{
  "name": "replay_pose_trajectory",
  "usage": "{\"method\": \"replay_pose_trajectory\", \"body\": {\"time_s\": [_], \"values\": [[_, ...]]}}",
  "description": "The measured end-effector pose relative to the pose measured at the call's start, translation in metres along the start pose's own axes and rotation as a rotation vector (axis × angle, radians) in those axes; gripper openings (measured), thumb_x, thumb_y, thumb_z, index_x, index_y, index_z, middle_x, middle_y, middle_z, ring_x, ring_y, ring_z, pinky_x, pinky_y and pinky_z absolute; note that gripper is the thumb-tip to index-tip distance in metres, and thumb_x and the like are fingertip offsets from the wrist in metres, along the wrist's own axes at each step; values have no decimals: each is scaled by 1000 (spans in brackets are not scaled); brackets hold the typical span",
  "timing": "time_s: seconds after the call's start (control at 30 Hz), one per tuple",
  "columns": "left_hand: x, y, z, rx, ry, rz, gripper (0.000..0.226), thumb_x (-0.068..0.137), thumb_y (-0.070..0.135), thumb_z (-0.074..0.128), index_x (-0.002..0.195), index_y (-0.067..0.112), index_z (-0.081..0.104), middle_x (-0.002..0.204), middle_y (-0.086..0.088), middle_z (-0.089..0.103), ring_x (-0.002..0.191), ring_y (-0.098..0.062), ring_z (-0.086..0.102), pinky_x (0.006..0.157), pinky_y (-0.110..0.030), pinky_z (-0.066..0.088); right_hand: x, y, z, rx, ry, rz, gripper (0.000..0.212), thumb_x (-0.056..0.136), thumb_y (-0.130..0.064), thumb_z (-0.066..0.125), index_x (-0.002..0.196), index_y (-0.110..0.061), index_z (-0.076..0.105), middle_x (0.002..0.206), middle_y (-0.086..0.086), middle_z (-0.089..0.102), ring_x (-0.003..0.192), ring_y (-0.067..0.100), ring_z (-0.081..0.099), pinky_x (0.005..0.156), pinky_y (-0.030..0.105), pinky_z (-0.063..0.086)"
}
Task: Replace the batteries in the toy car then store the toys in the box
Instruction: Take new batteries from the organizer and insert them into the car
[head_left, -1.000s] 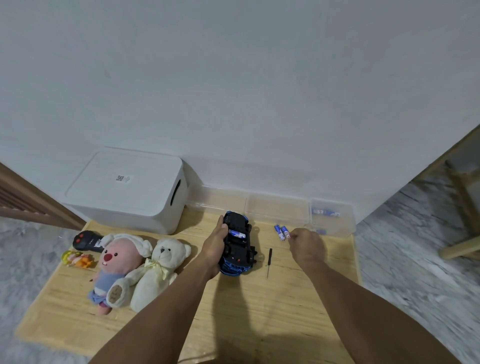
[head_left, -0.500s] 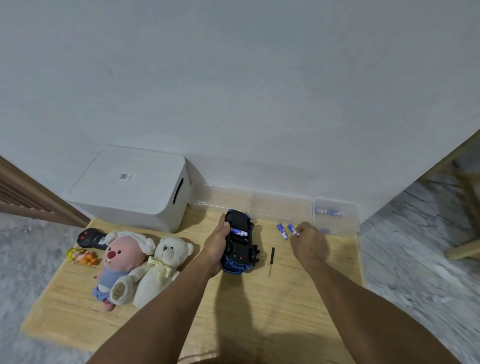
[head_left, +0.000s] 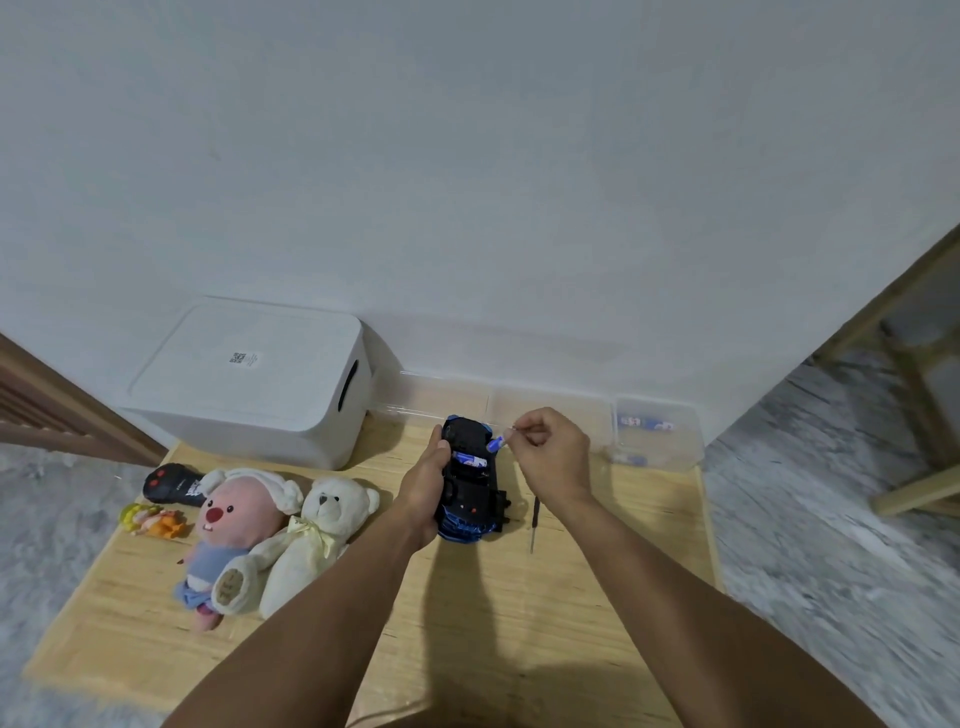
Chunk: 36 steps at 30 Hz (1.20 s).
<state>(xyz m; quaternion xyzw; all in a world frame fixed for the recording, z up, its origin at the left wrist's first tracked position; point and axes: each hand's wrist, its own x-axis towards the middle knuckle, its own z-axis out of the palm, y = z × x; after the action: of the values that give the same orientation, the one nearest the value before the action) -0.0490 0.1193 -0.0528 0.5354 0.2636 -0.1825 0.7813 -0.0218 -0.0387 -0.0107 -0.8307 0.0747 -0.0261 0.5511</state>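
Observation:
A blue and black toy car (head_left: 467, 483) lies upside down on the wooden board, its battery bay uncovered with one blue battery (head_left: 469, 459) inside. My left hand (head_left: 426, 486) grips the car's left side. My right hand (head_left: 550, 452) pinches a second blue battery (head_left: 495, 444) by its end, tilted over the bay's right edge. A white lidded storage box (head_left: 249, 384) stands at the back left. A pink plush (head_left: 228, 535), a white teddy bear (head_left: 317, 540), a black remote (head_left: 171, 483) and a small orange figure (head_left: 153, 519) lie on the left.
A thin screwdriver (head_left: 533, 525) lies right of the car. A clear plastic organiser (head_left: 660, 431) along the wall holds more batteries at its right end. Grey carpet surrounds the wooden board (head_left: 467, 623). A wooden furniture frame (head_left: 909, 415) stands at the far right.
My right hand picked a battery up from the board right of the car and carried it left to the car's battery bay. My left hand kept its hold on the car.

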Motion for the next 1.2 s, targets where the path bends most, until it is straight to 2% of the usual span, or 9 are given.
{"method": "replay_pose_trajectory", "body": {"time_s": [0.1, 0.27, 0.47, 0.63, 0.83, 1.0, 1.1, 1.2], "values": [[-2, 1, 0, -3, -11, 19, 41, 104, 36, 33, 145, 41, 39, 130, -9, 63, 111, -32, 64, 94, -53, 51, -3, -8, 8, -10, -83, 10, 8, 76, -14, 77, 77, -19, 71, 73, -13, 68, 69, -2, 64, 67, 11, 50], [-5, 4, 0, 1, -7, 43, 41, 105, 34, 33, 144, 41, 39, 127, -10, 64, 111, -30, 65, 98, -53, 49, -9, -11, 18, -103, -197, -79, 8, 78, -14, 77, 86, -16, 76, 81, -7, 72, 72, 2, 64, 69, 16, 51], [-7, 7, 2, -4, -3, 46, 42, 104, 33, 36, 145, 43, 38, 134, -7, 58, 115, -25, 60, 103, -47, 46, -13, -15, 23, -129, -316, -89, 14, 81, -13, 75, 94, -16, 77, 89, -4, 75, 81, 6, 69, 82, 24, 56], [-10, 9, 4, -30, -10, 41, 43, 104, 34, 38, 146, 42, 37, 137, -6, 56, 119, -25, 58, 105, -46, 45, -13, -20, 24, -166, -362, -117, 10, 80, -13, 75, 88, -19, 77, 76, -17, 68, 78, 5, 68, 82, 28, 56], [-10, 12, 4, -70, -7, 47, 41, 104, 34, 37, 144, 43, 40, 132, -8, 60, 115, -29, 62, 100, -49, 48, -11, -14, 23, -200, -323, -83, 11, 81, -9, 73, 87, -18, 77, 83, -7, 73, 79, 8, 67, 80, 28, 56], [-17, 18, 4, -144, -88, 53, 40, 102, 32, 44, 142, 36, 44, 127, -12, 64, 110, -35, 65, 92, -52, 53, -10, -4, 22, -175, -181, 64, 11, 77, -17, 77, 85, -21, 70, 87, -5, 67, 80, 12, 64, 75, 27, 54], [-18, 18, 4, -130, -84, 60, 48, 100, 23, 49, 145, 38, 40, 124, -12, 66, 107, -36, 66, 87, -50, 55, -7, -1, 22, -89, -194, 206, 19, 77, -17, 79, 89, -15, 65, 90, -1, 65, 81, 17, 64, 73, 29, 54], [-18, 16, 4, -103, -50, 63, 54, 99, 20, 51, 147, 40, 36, 123, -12, 66, 104, -36, 68, 86, -51, 55, -6, -2, 22, 5, -215, 350, 25, 76, -14, 78, 94, -11, 60, 95, 6, 67, 80, 21, 66, 74, 38, 59]]}}
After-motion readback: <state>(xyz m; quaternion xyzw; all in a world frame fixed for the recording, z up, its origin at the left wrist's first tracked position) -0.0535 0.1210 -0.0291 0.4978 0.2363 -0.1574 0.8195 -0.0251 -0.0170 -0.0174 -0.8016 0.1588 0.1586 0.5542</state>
